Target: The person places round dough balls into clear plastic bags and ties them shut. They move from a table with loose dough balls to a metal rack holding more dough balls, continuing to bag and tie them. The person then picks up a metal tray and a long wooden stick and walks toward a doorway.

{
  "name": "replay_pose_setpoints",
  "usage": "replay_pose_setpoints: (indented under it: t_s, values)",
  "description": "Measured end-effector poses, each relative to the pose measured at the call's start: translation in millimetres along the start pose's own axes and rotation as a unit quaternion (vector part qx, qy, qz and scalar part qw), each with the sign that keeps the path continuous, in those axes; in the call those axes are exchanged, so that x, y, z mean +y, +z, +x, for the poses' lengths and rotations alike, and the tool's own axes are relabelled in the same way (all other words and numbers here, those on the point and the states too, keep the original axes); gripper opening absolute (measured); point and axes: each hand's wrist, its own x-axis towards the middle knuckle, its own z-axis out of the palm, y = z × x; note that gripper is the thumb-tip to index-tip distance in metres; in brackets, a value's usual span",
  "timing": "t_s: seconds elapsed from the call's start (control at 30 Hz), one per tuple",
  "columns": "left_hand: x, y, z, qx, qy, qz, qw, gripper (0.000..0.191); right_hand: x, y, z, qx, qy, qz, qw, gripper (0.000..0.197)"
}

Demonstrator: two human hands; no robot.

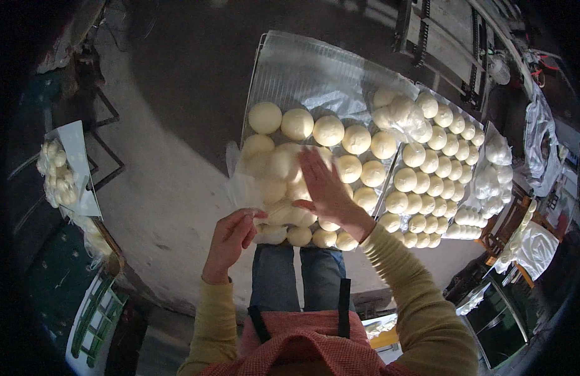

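Observation:
Rows of round pale steamed buns (328, 131) rest on a plastic-covered wire rack (290, 66) before me. A clear plastic bag (245, 190) lies over the rack's near left part, with several pale buns showing through it; its outline is hard to make out. My left hand (230, 242) pinches the bag's edge at the rack's left side. Flat and palm down, my right hand (325, 190) is over the bagged buns, its thumb apart from the fingers. Whether it touches them, I cannot tell. The buns beneath it are partly hidden.
Beside it on the right, a second rack holds smaller-looking buns (426, 183), with a filled bag (403, 117) on top. More bagged buns (492, 174) lie farther right. A board (78, 164) with bagged buns stands far left. Chain-driven machinery (445, 42) is at upper right.

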Motion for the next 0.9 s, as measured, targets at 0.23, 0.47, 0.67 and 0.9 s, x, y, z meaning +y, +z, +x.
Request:
replay_pose_setpoints:
  t_s: [0.23,0.47,0.67,0.9]
  values:
    - [1.0,1.0,-4.0,0.039,0.126,-0.002,0.991,0.019,32.3,-46.3,-44.5,-0.133,-0.157,-0.224,0.953,0.025]
    - [14.8,58.5,-19.1,-0.032,0.065,0.015,0.997,0.026,-33.4,-57.5,-45.8,0.133,-0.060,0.080,0.986,0.028]
    - [-11.8,93.6,-6.7,-0.065,-0.001,-0.142,0.988,0.011,-63.5,-36.0,-57.0,0.091,0.184,0.533,0.821,0.035]
    - [-100.2,56.3,66.6,0.093,-0.045,0.147,0.984,0.008,-0.5,38.2,-85.9,0.127,0.404,0.456,0.783,0.018]
